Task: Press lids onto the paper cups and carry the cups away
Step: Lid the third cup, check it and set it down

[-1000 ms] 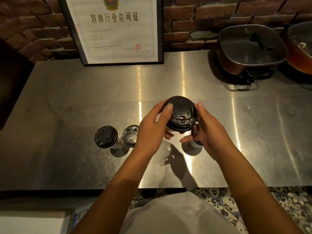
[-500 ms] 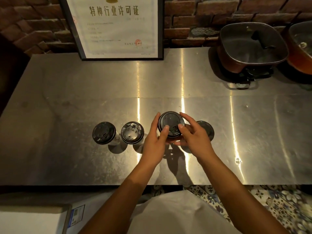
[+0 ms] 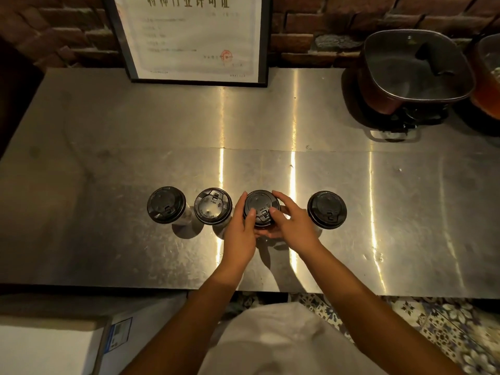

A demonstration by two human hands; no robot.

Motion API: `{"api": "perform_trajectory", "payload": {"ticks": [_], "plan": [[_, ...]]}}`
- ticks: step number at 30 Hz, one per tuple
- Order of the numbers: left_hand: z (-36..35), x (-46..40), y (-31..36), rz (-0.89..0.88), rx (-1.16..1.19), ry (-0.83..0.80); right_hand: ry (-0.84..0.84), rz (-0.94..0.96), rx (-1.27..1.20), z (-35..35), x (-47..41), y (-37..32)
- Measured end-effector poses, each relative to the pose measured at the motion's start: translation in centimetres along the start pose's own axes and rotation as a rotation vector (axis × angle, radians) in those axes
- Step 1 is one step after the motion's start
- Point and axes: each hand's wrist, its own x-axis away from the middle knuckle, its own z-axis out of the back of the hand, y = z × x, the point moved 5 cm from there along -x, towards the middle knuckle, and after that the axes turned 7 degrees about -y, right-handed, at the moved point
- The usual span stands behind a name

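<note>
Several paper cups with black lids stand in a row on the steel counter (image 3: 270,117). The third cup from the left (image 3: 261,205) is held between both hands: my left hand (image 3: 240,234) curls round its left side with the thumb on the lid, and my right hand (image 3: 293,224) curls round its right side, thumb on the lid too. The leftmost cup (image 3: 166,204) and the second cup (image 3: 213,206) stand to the left. The rightmost cup (image 3: 327,210) stands apart on the right. The held cup's body is hidden under the lid and fingers.
A framed certificate (image 3: 189,36) leans on the brick wall at the back. A dark square pan with a glass lid (image 3: 414,69) sits back right, beside an orange pot (image 3: 487,77). A white box (image 3: 54,347) lies below the counter's front edge at the left.
The cup in my hands has come down from chest height to the counter, into the row between the second and rightmost cups. Both hands still grip it.
</note>
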Motion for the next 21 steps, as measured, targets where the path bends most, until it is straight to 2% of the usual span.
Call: {"api": "perform_trajectory", "payload": {"ticks": [6,21], "plan": [[0.5,-0.4,-0.6,-0.003,0.013,-0.032,0.003,-0.021,0.101,-0.1,-0.3,0.4],[1.7,1.4,-0.3,-0.066,-0.163,-0.030,0.048,-0.018,0.199,0.3,-0.7,0.0]]}}
